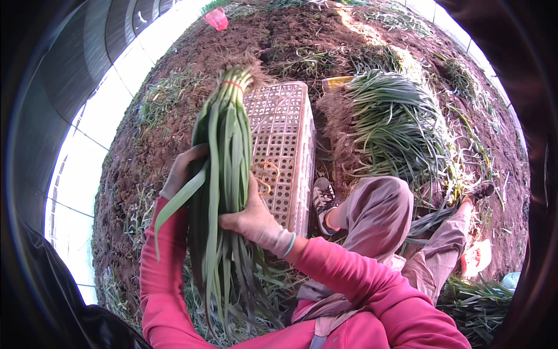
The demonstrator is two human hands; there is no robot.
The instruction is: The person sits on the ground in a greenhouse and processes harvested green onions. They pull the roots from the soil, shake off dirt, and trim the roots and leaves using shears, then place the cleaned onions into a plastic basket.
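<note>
A long bundle of green leafy stalks with fibrous roots is held upright in the picture, roots at the top. A red band circles its pale stems just below the roots. My left hand grips the bundle's left side, its fingers partly behind the leaves. My right hand wraps the right side lower down, thumb across the front; it wears a light knit-cuffed glove. One leaf bends out to the left. Behind the bundle lies a pale perforated plastic crate, with orange-yellow bands on it beside my right hand.
A large pile of similar rooted plants lies right of the crate, partly on a yellow printed sack. My bent legs and shoes are nearby. More leaves lie lower right, near a red-and-white container. A pink container stands on soil farther off.
</note>
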